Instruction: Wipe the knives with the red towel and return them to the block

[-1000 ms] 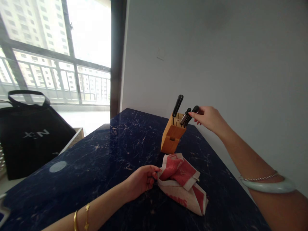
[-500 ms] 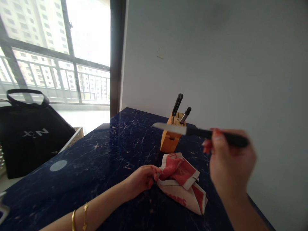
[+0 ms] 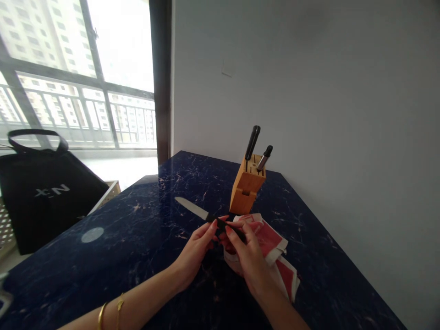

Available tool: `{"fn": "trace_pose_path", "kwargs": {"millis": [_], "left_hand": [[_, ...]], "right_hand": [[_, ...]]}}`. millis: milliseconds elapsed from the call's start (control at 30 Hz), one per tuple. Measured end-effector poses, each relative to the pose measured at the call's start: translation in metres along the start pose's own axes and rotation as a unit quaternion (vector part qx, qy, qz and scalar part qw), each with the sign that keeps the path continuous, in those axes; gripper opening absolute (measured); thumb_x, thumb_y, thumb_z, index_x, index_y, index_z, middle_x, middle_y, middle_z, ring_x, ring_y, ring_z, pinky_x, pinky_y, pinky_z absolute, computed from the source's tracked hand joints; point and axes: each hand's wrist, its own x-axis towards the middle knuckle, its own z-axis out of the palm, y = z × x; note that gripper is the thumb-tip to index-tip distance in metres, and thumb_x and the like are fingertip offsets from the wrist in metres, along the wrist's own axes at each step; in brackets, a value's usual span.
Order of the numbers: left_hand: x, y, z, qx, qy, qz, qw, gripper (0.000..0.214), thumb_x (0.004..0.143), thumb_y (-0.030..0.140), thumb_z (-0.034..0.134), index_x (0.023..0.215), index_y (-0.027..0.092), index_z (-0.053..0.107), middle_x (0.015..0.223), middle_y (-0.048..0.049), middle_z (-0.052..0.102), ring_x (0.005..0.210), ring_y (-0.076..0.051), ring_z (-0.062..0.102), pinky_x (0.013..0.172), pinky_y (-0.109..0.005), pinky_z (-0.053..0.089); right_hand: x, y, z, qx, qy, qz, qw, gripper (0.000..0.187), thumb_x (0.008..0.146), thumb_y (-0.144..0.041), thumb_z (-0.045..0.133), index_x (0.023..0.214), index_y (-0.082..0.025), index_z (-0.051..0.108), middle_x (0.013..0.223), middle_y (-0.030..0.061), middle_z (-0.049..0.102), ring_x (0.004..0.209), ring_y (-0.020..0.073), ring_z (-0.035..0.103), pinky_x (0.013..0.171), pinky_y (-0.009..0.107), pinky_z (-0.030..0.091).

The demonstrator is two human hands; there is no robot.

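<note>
A knife (image 3: 192, 208) with a pale blade and black handle is held above the table, its tip pointing left and away. My left hand (image 3: 201, 245) pinches the front of the handle near the blade. Farther back, my right hand (image 3: 249, 256) grips the same handle with thumb and fingers. Beneath and behind my right hand lies a crumpled red and white cloth (image 3: 271, 238), partly hidden by that hand. Just beyond the cloth stands a wooden knife block (image 3: 245, 188) holding a black-handled knife (image 3: 252, 143) and a tool with a black and metal handle (image 3: 264, 158).
The dark blue marble-patterned table (image 3: 137, 238) has a round pale disc (image 3: 92, 235) at left. A black bag (image 3: 48, 197) stands beyond its left edge, by a perforated white basket (image 3: 106, 195). A grey wall (image 3: 309, 114) rises behind and to the right.
My right hand has brought the knife down and left, from the right of the block to above the cloth. My left hand has let go of the cloth and taken hold of the knife handle.
</note>
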Motion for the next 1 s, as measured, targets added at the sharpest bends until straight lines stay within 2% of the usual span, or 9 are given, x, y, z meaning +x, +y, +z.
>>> {"fn": "trace_pose_path", "kwargs": {"millis": [100, 200, 300, 433, 600, 700, 767, 867, 1000], "left_hand": [[-0.001, 0.004, 0.002, -0.014, 0.022, 0.043, 0.999, 0.030, 0.083, 0.040, 0.050, 0.101, 0.018, 0.061, 0.091, -0.0044, 0.062, 0.084, -0.016, 0.054, 0.075, -0.025, 0.041], [0.000, 0.006, 0.001, -0.023, 0.042, 0.067, 0.997, 0.029, 0.083, 0.041, 0.049, 0.093, 0.017, 0.060, 0.087, -0.0048, 0.063, 0.083, -0.017, 0.057, 0.078, -0.028, 0.042], [0.003, 0.006, -0.003, -0.003, 0.065, 0.081, 0.995, 0.030, 0.084, 0.045, 0.044, 0.092, 0.018, 0.055, 0.073, -0.0004, 0.058, 0.071, -0.015, 0.059, 0.071, -0.028, 0.045], [0.006, 0.005, -0.007, 0.096, 0.099, 0.102, 0.985, 0.034, 0.085, 0.049, 0.037, 0.093, 0.019, 0.051, 0.062, 0.0043, 0.048, 0.053, -0.010, 0.050, 0.054, -0.022, 0.041], [0.000, 0.006, -0.007, 0.208, 0.043, 0.073, 0.974, 0.040, 0.086, 0.051, 0.032, 0.090, 0.017, 0.054, 0.056, 0.0063, 0.037, 0.045, -0.008, 0.033, 0.041, -0.019, 0.028], [-0.004, 0.006, -0.005, 0.260, 0.005, 0.050, 0.964, 0.043, 0.085, 0.052, 0.033, 0.082, 0.016, 0.056, 0.055, 0.0059, 0.035, 0.047, -0.008, 0.030, 0.043, -0.019, 0.024], [-0.005, 0.006, -0.005, 0.289, -0.007, 0.056, 0.956, 0.044, 0.085, 0.052, 0.034, 0.078, 0.015, 0.056, 0.056, 0.0051, 0.036, 0.050, -0.009, 0.031, 0.045, -0.020, 0.026], [-0.002, 0.007, -0.007, 0.337, -0.007, 0.067, 0.939, 0.043, 0.085, 0.052, 0.034, 0.073, 0.016, 0.055, 0.058, 0.0041, 0.038, 0.053, -0.010, 0.033, 0.048, -0.021, 0.026], [0.004, 0.006, -0.013, 0.395, 0.008, 0.066, 0.916, 0.046, 0.087, 0.050, 0.029, 0.076, 0.017, 0.059, 0.055, 0.0037, 0.037, 0.052, -0.011, 0.034, 0.048, -0.022, 0.025]], "right_hand": [[-0.001, 0.001, -0.001, -0.068, -0.044, -0.025, 0.996, 0.024, 0.078, -0.040, 0.055, 0.090, -0.019, 0.058, 0.083, 0.0017, 0.064, 0.077, 0.0155, 0.060, 0.068, 0.026, 0.045], [0.001, -0.004, -0.011, -0.171, -0.026, -0.053, 0.983, 0.027, 0.082, -0.042, 0.047, 0.088, -0.019, 0.059, 0.083, 0.0030, 0.063, 0.076, 0.0169, 0.059, 0.069, 0.028, 0.045], [0.006, -0.014, -0.027, -0.290, 0.021, -0.150, 0.945, 0.024, 0.085, -0.038, 0.044, 0.092, -0.020, 0.058, 0.092, 0.0052, 0.062, 0.086, 0.0187, 0.056, 0.079, 0.032, 0.042], [0.013, -0.024, -0.045, -0.422, -0.016, -0.195, 0.885, 0.021, 0.086, -0.033, 0.042, 0.089, -0.021, 0.058, 0.089, 0.0050, 0.061, 0.084, 0.0189, 0.055, 0.077, 0.032, 0.040], [0.008, -0.024, -0.044, -0.547, -0.107, -0.176, 0.812, 0.034, 0.083, -0.041, 0.046, 0.058, -0.021, 0.054, 0.063, 0.0014, 0.057, 0.062, 0.0159, 0.052, 0.057, 0.027, 0.036], [0.002, -0.019, -0.037, -0.575, -0.128, -0.169, 0.790, 0.023, 0.072, -0.041, 0.061, 0.060, -0.022, 0.057, 0.066, 0.0006, 0.059, 0.062, 0.0160, 0.052, 0.056, 0.026, 0.034], [0.001, -0.015, -0.036, -0.562, -0.126, -0.163, 0.801, 0.016, 0.071, -0.034, 0.063, 0.063, -0.022, 0.057, 0.069, 0.0005, 0.060, 0.064, 0.0157, 0.053, 0.057, 0.026, 0.034], [0.005, -0.011, -0.040, -0.500, -0.099, -0.128, 0.851, 0.018, 0.076, -0.028, 0.054, 0.061, -0.020, 0.053, 0.061, -0.0015, 0.057, 0.057, 0.0133, 0.051, 0.053, 0.024, 0.032], [0.015, -0.014, -0.047, -0.353, 0.029, -0.094, 0.930, 0.016, 0.077, -0.027, 0.051, 0.063, -0.019, 0.054, 0.057, -0.0026, 0.055, 0.055, 0.0133, 0.050, 0.052, 0.024, 0.035]]}}
